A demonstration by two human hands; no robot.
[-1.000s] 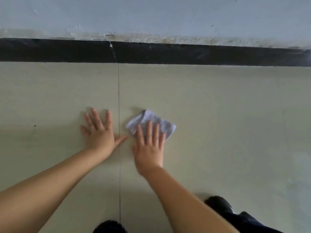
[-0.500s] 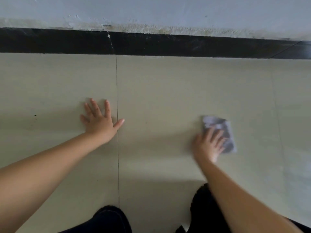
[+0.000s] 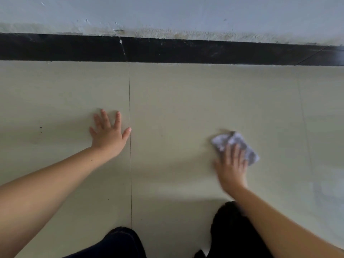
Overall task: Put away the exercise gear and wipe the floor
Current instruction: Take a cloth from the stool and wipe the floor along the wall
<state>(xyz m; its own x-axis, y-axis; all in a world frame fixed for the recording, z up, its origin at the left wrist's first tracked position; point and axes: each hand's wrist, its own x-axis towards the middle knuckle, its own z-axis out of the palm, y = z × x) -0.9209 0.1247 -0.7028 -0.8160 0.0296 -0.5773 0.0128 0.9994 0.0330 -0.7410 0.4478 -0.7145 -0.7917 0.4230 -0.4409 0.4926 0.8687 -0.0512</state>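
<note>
So the person is down on a pale beige tiled floor (image 3: pixel 186 101), both bare arms reaching forward. The left hand (image 3: pixel 108 135) is planted flat on the tile, fingers straight and spread wide, holding nothing. Its thumb tip sits right at the thin dark grout line (image 3: pixel 129 94) that runs from the wall toward the person.

The right hand (image 3: pixel 231 165) is well apart from the left, off on the next tile over. It's pressing down on a small crumpled white-grey cloth (image 3: pixel 240 144), fingers laid out pretty much straight on top of it rather than curled round it. The hand looks a bit blurry, so the fine finger detail is hard to make out. The cloth lies flat against the floor and pokes out past the fingertips, on the far and right side of the hand.

Along the far edge of the floor there's a glossy black baseboard strip (image 3: pixel 186 51), and above it a pale blue-white painted wall (image 3: pixel 186 13) with scuffed, stained paint just over the strip. A few tiny dark specks (image 3: pixel 41 127) sit on the tile left of the left hand.

At the bottom, the person's knees in dark trousers (image 3: pixel 119 243) are just visible. No containers anywhere in view.
</note>
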